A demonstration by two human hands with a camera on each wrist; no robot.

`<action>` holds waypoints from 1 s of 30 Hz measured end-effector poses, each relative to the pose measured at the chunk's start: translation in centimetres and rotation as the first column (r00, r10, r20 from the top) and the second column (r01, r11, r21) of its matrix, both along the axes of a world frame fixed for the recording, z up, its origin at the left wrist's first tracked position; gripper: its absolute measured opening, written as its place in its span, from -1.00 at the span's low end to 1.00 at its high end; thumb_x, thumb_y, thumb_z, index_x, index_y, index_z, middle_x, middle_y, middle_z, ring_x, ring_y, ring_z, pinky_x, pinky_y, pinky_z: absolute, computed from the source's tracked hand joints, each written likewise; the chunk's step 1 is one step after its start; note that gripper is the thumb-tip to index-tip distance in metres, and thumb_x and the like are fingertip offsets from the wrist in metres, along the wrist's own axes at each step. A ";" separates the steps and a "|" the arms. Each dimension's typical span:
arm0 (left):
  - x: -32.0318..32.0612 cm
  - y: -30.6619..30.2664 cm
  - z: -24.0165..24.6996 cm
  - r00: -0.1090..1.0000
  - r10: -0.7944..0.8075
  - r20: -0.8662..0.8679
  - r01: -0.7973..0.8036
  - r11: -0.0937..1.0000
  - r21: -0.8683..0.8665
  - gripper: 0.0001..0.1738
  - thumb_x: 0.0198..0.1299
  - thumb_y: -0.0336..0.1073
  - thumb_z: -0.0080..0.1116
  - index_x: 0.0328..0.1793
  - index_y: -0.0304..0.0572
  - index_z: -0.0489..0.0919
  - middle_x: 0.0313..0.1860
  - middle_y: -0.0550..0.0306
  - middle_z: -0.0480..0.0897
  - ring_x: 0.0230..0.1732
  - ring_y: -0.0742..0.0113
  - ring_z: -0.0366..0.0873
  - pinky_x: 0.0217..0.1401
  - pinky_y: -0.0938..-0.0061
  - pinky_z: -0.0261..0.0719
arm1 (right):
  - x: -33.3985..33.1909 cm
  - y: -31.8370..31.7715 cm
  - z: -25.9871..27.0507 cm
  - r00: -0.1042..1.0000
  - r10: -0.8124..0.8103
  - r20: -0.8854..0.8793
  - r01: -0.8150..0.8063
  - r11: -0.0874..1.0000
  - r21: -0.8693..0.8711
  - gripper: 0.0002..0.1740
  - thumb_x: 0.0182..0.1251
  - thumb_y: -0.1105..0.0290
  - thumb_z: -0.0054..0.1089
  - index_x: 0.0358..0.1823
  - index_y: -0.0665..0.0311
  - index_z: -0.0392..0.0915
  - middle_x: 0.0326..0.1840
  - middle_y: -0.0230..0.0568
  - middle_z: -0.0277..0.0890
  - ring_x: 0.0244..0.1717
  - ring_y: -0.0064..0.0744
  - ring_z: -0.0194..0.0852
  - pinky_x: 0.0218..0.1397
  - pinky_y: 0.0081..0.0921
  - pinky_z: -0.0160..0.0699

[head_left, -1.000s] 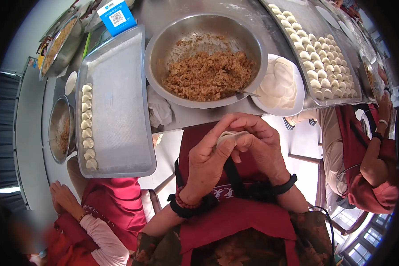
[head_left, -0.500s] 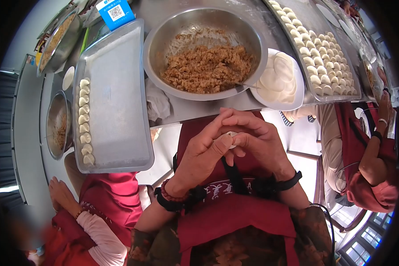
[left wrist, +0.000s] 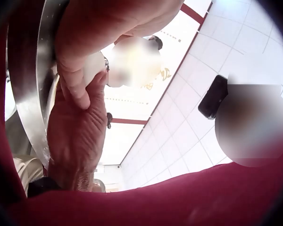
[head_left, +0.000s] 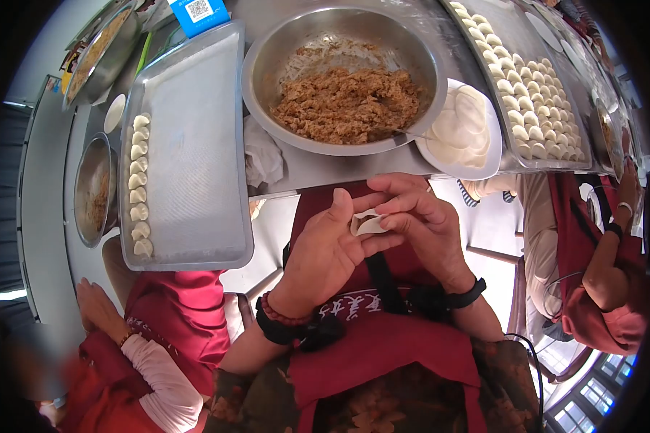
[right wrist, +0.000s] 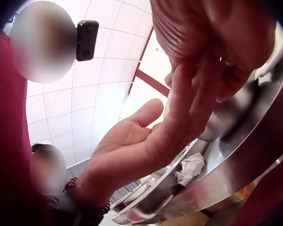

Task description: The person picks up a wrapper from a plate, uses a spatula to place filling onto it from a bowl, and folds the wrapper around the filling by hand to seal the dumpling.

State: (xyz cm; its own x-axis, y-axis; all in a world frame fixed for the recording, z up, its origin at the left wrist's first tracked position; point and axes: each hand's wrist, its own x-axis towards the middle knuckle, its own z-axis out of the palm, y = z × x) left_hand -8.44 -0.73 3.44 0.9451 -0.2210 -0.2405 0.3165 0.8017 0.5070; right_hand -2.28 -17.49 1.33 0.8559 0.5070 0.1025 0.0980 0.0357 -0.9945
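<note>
A dumpling is supported by the open left hand and pinched by the right hand – seemingly still to be sealed. One row is laid on the ten-o'clock tray; filling at twelve and wrappers at one remain – unused.

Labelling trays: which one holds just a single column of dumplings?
The left tray, its one column beside the left wall; the right tray holds several columns.
</note>
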 end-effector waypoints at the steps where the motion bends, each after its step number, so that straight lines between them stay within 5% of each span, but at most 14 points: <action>1: -0.1 0.2 -0.1 1.000 -0.018 0.003 0.018 1.000 0.011 -0.31 0.58 0.09 -0.38 0.43 -0.47 0.26 0.32 -0.07 0.45 0.27 0.22 0.51 0.39 0.16 0.51 | 0.1 -0.1 -0.2 0.998 0.015 0.066 -0.014 1.000 -0.018 -0.88 0.23 0.55 0.32 -0.20 0.27 0.65 0.18 -0.14 0.59 0.25 -0.29 0.47 0.24 -0.41 0.52; 7: -0.2 0.7 0.0 0.994 -0.102 -0.044 0.107 0.987 0.124 -0.31 0.57 0.11 -0.36 0.39 -0.47 0.32 0.32 -0.05 0.45 0.25 0.28 0.51 0.39 0.20 0.50 | 0.7 -0.8 -0.7 0.972 0.135 0.192 -0.108 0.984 -0.142 -0.82 0.16 0.54 0.37 -0.19 0.23 0.66 0.16 -0.15 0.61 0.28 -0.25 0.45 0.22 -0.39 0.55; 10: -0.3 1.0 -0.3 0.990 -0.142 -0.019 0.143 0.977 0.157 -0.30 0.56 0.13 -0.33 0.36 -0.44 0.36 0.30 -0.02 0.46 0.23 0.32 0.52 0.37 0.23 0.51 | 0.2 -0.4 0.4 0.995 0.096 0.032 -0.089 0.982 -0.167 -0.83 0.14 0.54 0.37 -0.22 0.23 0.67 0.14 -0.19 0.63 0.29 -0.24 0.46 0.20 -0.38 0.58; 19: 0.2 0.9 0.9 0.985 -0.157 -0.078 0.171 0.955 0.244 -0.24 0.57 0.15 -0.49 0.36 -0.51 0.33 0.30 -0.15 0.47 0.29 0.13 0.48 0.40 0.06 0.49 | 0.1 -0.3 -0.2 0.980 0.125 0.155 -0.089 0.971 -0.220 -0.86 0.17 0.59 0.31 -0.23 0.26 0.68 0.08 -0.20 0.65 0.25 -0.27 0.50 0.19 -0.41 0.60; 25: 0.2 0.1 -1.1 0.973 -0.096 -0.208 0.056 0.980 -0.190 -0.24 0.55 0.20 -0.52 0.36 -0.38 0.34 0.25 -0.07 0.50 0.29 0.15 0.48 0.43 0.10 0.45 | -0.8 0.5 0.2 0.999 -0.018 -0.036 0.021 0.998 0.066 -0.89 0.22 0.64 0.26 -0.24 0.32 0.64 -0.01 -0.19 0.69 0.19 -0.33 0.53 0.18 -0.44 0.59; 30: 0.3 -0.9 -2.6 0.976 -0.028 -0.216 -0.041 0.951 -0.306 -0.33 0.57 0.15 -0.51 0.34 -0.33 0.31 0.20 -0.06 0.52 0.24 0.15 0.51 0.42 0.07 0.44 | -0.4 0.6 -0.6 0.994 -0.022 0.110 0.027 0.998 -0.048 -0.86 0.19 0.62 0.30 -0.21 0.31 0.64 -0.07 -0.23 0.70 0.17 -0.29 0.55 0.16 -0.42 0.59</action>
State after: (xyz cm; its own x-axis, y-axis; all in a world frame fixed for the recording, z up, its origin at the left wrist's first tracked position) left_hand -8.16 -1.65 0.82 0.8800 -0.3106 -0.3594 0.3848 0.9097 0.1561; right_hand -2.67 -16.88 0.72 0.8530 0.4930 0.1713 0.2061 -0.0167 -0.9784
